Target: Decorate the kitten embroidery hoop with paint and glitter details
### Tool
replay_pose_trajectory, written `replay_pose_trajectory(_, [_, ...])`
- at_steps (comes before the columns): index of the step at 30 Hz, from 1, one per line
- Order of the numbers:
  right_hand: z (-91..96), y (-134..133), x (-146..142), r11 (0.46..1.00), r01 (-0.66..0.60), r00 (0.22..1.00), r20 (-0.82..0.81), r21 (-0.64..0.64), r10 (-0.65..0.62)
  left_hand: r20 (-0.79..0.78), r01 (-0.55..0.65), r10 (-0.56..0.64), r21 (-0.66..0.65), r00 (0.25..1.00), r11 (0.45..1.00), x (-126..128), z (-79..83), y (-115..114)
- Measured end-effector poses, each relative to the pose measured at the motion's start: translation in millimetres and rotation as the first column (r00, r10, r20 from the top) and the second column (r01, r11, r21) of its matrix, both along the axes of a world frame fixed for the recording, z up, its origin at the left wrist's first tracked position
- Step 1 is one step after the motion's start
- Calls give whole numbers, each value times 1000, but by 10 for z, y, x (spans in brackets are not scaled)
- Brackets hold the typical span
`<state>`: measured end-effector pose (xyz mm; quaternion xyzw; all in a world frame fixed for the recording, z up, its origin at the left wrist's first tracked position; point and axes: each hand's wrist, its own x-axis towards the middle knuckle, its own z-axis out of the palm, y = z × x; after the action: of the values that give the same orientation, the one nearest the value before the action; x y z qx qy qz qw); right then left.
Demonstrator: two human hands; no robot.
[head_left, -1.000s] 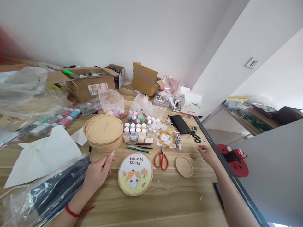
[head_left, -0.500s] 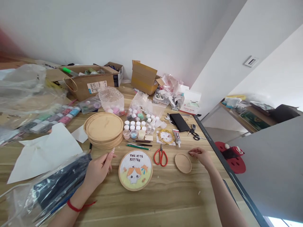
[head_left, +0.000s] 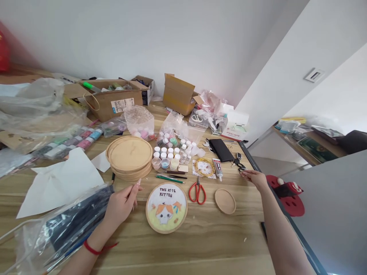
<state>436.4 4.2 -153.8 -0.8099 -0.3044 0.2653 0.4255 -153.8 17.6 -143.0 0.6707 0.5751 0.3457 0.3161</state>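
My right hand (head_left: 254,178) reaches to the right side of the table, with its fingertips pinched at the black handle of a pair of scissors (head_left: 242,167). The blades are mostly hidden. Near the wooden discs, my left hand (head_left: 122,202) rests on the table with fingers loosely bent and apart, and nothing shows in them. Between the hands lies a round wooden-framed piece (head_left: 166,208) with a kitten picture and lettering. To its right are red-handled scissors (head_left: 197,192) and a small round wooden tray (head_left: 225,201).
Stacked wooden discs (head_left: 130,154) stand beside white-lidded jars (head_left: 166,152). Pens (head_left: 170,178), a glue tube (head_left: 218,169), yellow wire (head_left: 204,167), a black wallet (head_left: 220,149) and keys (head_left: 238,156) lie farther right. Cardboard boxes (head_left: 179,93) line the wall; a plastic bag (head_left: 69,225) lies left.
My right hand has moved from beside the small wooden tray, away and to the right, to the black scissors. My left hand stays about where it was. The view has shifted slightly.
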Motion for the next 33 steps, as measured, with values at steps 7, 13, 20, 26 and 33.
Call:
replay_pose_trajectory(7, [23, 398, 39, 990, 127, 990, -76, 53, -123, -18, -6, 6, 13, 1000, 1000, 4, 18, 4])
replay_pose_trajectory(13, [132, 292, -106, 974, 183, 982, 25, 136, -188, -41, -11, 11, -13, 999, 1000, -20, 19, 10])
replay_pose_trajectory(20, [121, -416, -745, 984, -176, 978, 110, -40, 179, -43, 7, -7, -9, 999, 1000, -17, 4, 10])
replay_pose_trajectory(26, [-75, -861, -1457, 843, -327, 700, 489, -428, 520, -43, 6, -5, 23, 999, 1000, -5, 48, -1])
replay_pose_trajectory(33, [31, -770, -1442, 900, -195, 784, 490, -389, 382, -21, 13, -12, 36, 1000, 999, -5, 106, -32])
